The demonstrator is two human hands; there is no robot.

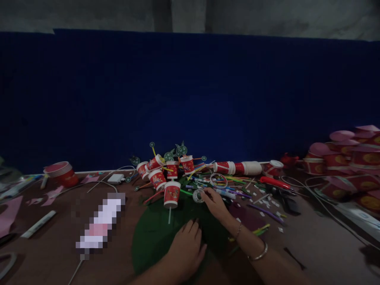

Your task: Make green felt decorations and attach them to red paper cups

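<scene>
My right hand (216,204) pinches the edge of a pale green, round, paper-looking disc (196,196) at the end of a thin green straw (186,192), just beside a red-and-white paper cup (172,194). My left hand (187,243) rests palm-down on a round green mat (148,239), fingers close together; I cannot tell whether they hold anything. The disc should be light and crease easily, best held by its rim; the cup would probably dent if squeezed. The brown bench (53,255) is cluttered, before a dark blue partition (190,91) in dim light.
</scene>
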